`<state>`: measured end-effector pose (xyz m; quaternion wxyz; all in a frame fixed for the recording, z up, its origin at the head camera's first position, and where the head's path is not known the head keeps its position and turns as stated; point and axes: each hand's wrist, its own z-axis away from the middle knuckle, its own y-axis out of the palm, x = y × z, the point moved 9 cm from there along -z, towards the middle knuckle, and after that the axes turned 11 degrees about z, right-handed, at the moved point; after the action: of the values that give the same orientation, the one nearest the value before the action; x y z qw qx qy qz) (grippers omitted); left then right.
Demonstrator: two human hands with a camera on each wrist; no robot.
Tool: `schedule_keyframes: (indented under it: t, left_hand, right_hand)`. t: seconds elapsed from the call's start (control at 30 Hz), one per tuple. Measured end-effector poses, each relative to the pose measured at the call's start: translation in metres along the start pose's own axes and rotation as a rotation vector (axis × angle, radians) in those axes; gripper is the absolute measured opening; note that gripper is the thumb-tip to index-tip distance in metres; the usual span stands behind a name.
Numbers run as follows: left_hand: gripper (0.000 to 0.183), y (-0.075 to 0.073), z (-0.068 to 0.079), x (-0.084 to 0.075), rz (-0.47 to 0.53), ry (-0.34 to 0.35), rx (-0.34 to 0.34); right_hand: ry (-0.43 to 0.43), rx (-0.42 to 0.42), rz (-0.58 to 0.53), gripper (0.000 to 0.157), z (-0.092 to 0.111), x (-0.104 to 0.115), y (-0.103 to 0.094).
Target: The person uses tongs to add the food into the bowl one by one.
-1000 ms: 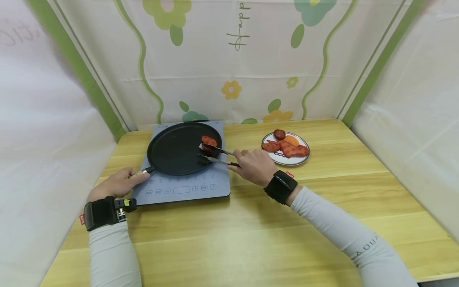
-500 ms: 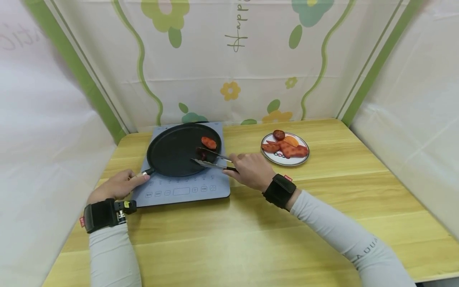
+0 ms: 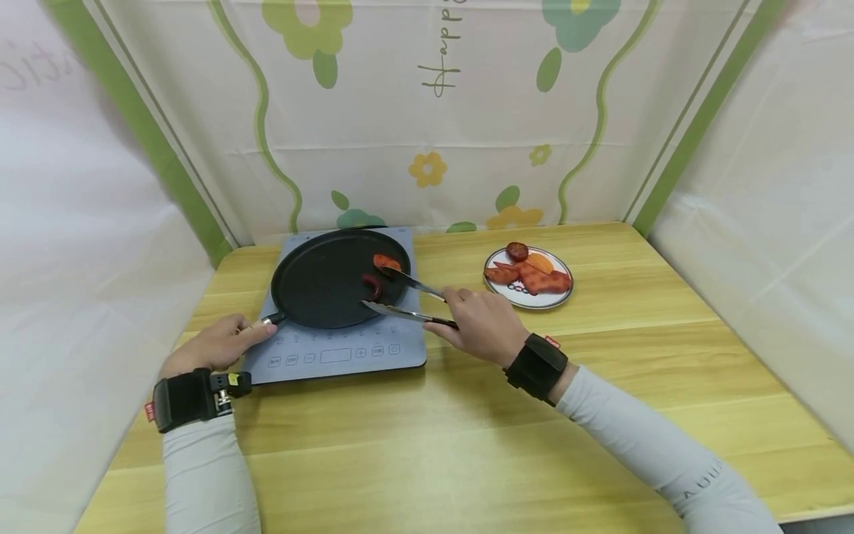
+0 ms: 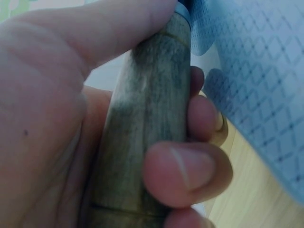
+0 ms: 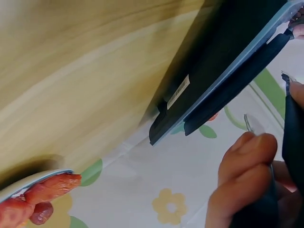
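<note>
My left hand (image 3: pixel 223 343) grips the pan's wooden handle (image 4: pixel 147 95), its fingers wrapped round it in the left wrist view. The flat black frying pan (image 3: pixel 320 278) sits on a grey-blue induction cooktop (image 3: pixel 407 360). In my right hand (image 3: pixel 487 322) I hold metal tongs (image 3: pixel 408 314), their two arms spread apart over the pan's right side. Between the tips lies a dark red curved piece of food (image 3: pixel 373 288). An orange-red food piece (image 3: pixel 385 261) lies just beyond, with the upper tong tip overlapping it. Fingers of my right hand (image 5: pixel 247 166) curl around the tongs in the right wrist view.
Right of the cooktop, a white plate (image 3: pixel 528 300) with a dark rim holds several foods: a red wavy slice (image 3: pixel 543 280), an orange round (image 3: pixel 540 262) and a brown-red round (image 3: pixel 517 251). White floral curtains enclose the wooden table (image 3: pixel 427 445).
The tongs moved toward me off the orange-red piece, then spread wider and shifted right. The dark red piece they were around now lies in the pan. My left hand stays on the handle.
</note>
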<state>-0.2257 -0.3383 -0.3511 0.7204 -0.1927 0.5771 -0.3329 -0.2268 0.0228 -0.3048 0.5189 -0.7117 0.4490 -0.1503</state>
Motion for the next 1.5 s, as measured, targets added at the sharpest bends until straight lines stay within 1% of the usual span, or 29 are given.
schedule_keyframes:
  t: [0.23, 0.43, 0.63, 0.77, 0.9, 1.0, 1.23, 1.37, 1.5]
  left_hand:
    - [0.051, -0.001, -0.001, 0.001, -0.019, 0.012, -0.006]
    - [0.052, -0.001, -0.002, 0.003, 0.0, 0.005, 0.003]
    - [0.053, 0.001, -0.003, 0.006, 0.0, -0.002, 0.006]
    - [0.053, 0.001, -0.004, 0.007, 0.008, -0.005, 0.009]
    - [0.052, 0.0, -0.004, 0.005, 0.0, 0.005, 0.002]
    - [0.052, 0.0, -0.003, 0.004, -0.005, 0.006, 0.001]
    - [0.052, 0.0, -0.004, 0.003, -0.002, 0.016, 0.004]
    - [0.052, -0.001, -0.003, 0.003, -0.015, 0.018, -0.002]
    - [0.051, -0.001, -0.003, 0.004, -0.016, 0.02, 0.001]
  right_hand:
    - [0.048, 0.002, -0.017, 0.055, 0.017, -0.011, 0.001]
    - [0.078, 0.019, -0.027, 0.056, 0.028, -0.018, -0.002]
    - [0.07, 0.012, -0.011, 0.057, 0.041, -0.024, -0.008]
    - [0.061, 0.023, -0.01, 0.058, 0.051, -0.028, -0.008]
    - [0.065, 0.02, 0.017, 0.056, 0.062, -0.035, -0.007]
    - [0.081, 0.025, 0.024, 0.055, 0.069, -0.04, -0.006]
    - [0.129, 0.071, 0.015, 0.062, 0.087, -0.056, -0.007]
    - [0.158, 0.095, 0.004, 0.061, 0.098, -0.066, -0.007]
    - [0.185, 0.102, 0.002, 0.06, 0.109, -0.075, -0.007]
